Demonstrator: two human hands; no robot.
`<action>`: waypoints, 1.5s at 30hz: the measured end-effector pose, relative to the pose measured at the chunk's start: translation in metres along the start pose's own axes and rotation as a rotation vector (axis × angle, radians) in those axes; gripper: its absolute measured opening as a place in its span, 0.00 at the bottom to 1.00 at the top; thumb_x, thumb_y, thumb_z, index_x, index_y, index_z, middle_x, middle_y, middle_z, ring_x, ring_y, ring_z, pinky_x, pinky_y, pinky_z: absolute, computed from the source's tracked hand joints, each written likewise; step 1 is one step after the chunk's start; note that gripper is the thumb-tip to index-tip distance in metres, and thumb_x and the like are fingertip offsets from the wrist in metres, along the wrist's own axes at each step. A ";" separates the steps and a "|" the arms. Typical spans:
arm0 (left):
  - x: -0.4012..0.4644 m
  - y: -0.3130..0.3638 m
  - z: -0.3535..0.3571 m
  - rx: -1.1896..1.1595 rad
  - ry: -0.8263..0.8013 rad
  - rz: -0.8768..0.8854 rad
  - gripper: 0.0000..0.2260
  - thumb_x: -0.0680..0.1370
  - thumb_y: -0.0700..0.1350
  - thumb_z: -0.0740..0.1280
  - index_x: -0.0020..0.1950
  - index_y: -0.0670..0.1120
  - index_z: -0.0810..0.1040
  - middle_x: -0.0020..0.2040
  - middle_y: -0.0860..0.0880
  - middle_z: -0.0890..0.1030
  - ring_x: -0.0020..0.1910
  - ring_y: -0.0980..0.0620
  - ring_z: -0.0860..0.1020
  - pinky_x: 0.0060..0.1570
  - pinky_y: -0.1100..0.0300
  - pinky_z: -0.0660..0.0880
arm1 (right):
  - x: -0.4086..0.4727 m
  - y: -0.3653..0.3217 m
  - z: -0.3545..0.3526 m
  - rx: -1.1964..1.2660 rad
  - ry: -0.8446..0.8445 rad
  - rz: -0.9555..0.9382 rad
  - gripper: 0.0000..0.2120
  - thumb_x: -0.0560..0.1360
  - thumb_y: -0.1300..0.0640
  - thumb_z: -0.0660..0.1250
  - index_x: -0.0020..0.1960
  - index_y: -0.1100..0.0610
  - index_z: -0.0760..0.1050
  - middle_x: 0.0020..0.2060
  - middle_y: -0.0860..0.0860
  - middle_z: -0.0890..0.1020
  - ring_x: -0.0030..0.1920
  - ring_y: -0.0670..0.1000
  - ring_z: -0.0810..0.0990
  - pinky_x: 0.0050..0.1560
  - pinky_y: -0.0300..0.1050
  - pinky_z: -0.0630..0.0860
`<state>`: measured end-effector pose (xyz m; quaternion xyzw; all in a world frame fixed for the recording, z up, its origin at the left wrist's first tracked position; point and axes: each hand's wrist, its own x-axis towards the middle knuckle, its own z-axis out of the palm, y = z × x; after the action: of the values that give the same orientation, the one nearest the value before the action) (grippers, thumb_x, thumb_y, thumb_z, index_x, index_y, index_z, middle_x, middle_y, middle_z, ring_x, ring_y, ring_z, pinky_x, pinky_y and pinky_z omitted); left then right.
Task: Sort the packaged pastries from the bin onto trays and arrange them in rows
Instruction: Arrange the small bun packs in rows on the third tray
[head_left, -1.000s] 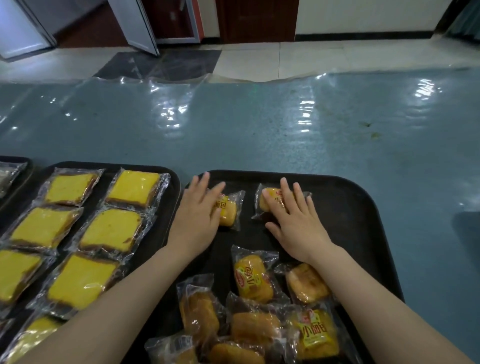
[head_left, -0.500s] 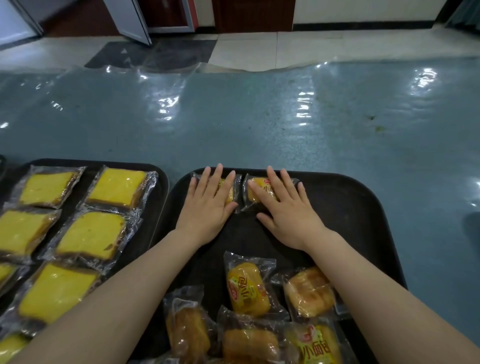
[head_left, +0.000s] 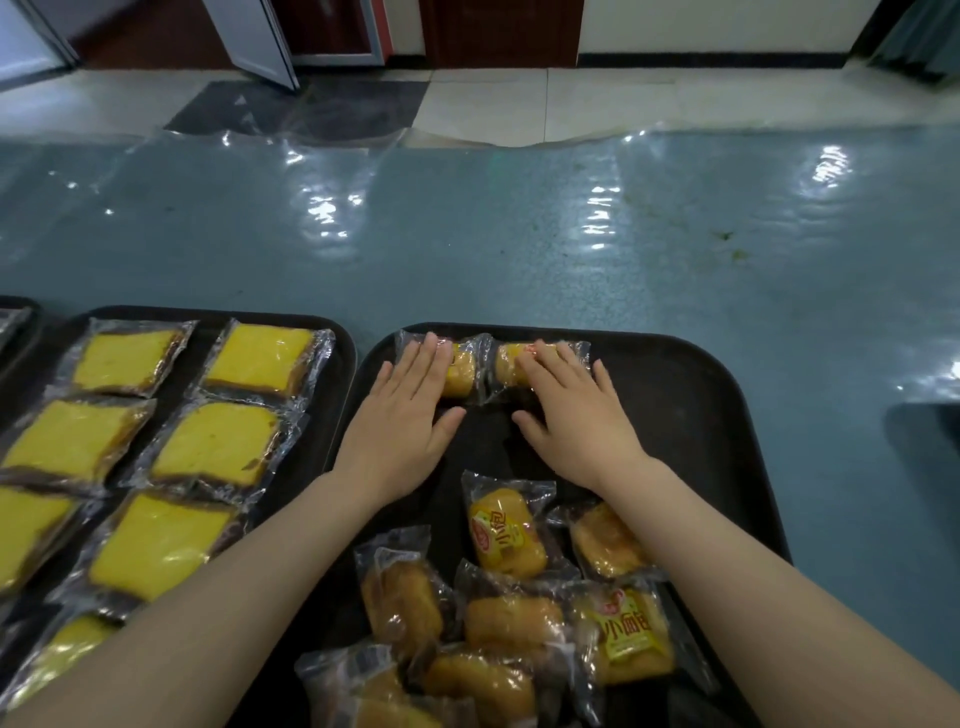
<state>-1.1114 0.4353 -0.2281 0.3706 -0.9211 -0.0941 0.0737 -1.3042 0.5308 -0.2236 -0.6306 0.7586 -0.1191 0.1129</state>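
Both of my hands lie flat with straight fingers, each grip apart and pressing rather than clamping. My left hand (head_left: 402, 421) rests on one wrapped bun (head_left: 460, 371); my right hand (head_left: 574, 415) rests on its neighbour (head_left: 506, 364). Over the last second I have slid both buns from mid-tray up against the far rim of the right tray (head_left: 727, 415), where they now sit just beside each other, opening a first row. A loose pile of buns (head_left: 506, 538) waits unsorted at the near end; the cake slices (head_left: 257, 353) already lie in rows on the left tray (head_left: 340, 338), on the tabletop (head_left: 519, 234).
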 end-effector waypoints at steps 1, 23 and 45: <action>-0.008 0.000 -0.003 -0.008 -0.008 0.006 0.29 0.78 0.60 0.47 0.75 0.52 0.38 0.75 0.55 0.39 0.74 0.58 0.38 0.70 0.59 0.38 | -0.010 -0.004 -0.002 0.063 0.017 0.017 0.28 0.79 0.44 0.60 0.76 0.50 0.58 0.77 0.49 0.58 0.76 0.51 0.53 0.74 0.54 0.50; -0.045 0.028 -0.018 -0.112 -0.617 -0.285 0.44 0.73 0.60 0.66 0.77 0.47 0.42 0.77 0.49 0.39 0.76 0.49 0.44 0.73 0.49 0.53 | -0.085 0.030 -0.023 0.757 0.461 0.744 0.10 0.75 0.54 0.69 0.45 0.47 0.67 0.40 0.49 0.80 0.36 0.45 0.80 0.32 0.39 0.68; -0.033 0.097 -0.050 -0.962 0.097 -0.651 0.05 0.79 0.46 0.62 0.48 0.49 0.76 0.44 0.50 0.80 0.42 0.54 0.79 0.40 0.60 0.75 | -0.101 -0.026 -0.055 1.135 0.290 0.308 0.16 0.76 0.64 0.67 0.55 0.43 0.76 0.43 0.53 0.83 0.40 0.49 0.83 0.39 0.38 0.79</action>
<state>-1.1424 0.5211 -0.1594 0.5632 -0.6092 -0.5025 0.2432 -1.2796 0.6276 -0.1613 -0.3319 0.6669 -0.5723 0.3430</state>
